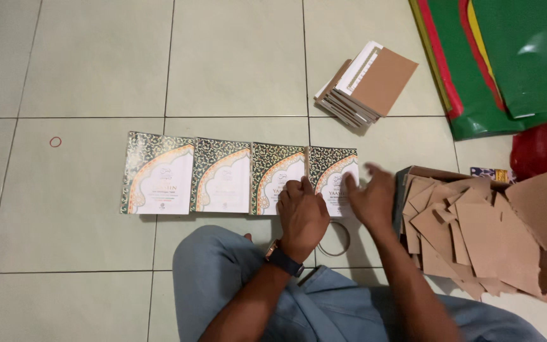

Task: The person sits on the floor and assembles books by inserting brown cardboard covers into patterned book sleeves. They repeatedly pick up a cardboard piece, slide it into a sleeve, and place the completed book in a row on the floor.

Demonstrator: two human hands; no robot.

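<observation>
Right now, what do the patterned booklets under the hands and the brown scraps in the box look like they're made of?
The booklets look like printed paper or thin card with a glossy finish: the ornamented borders catch glints of light. The brown scraps look like raw cardboard, matte and unprinted, cut in uneven pieces. The box holding them seems to be cardboard too. The left hand and right hand rest on the booklets.
</observation>
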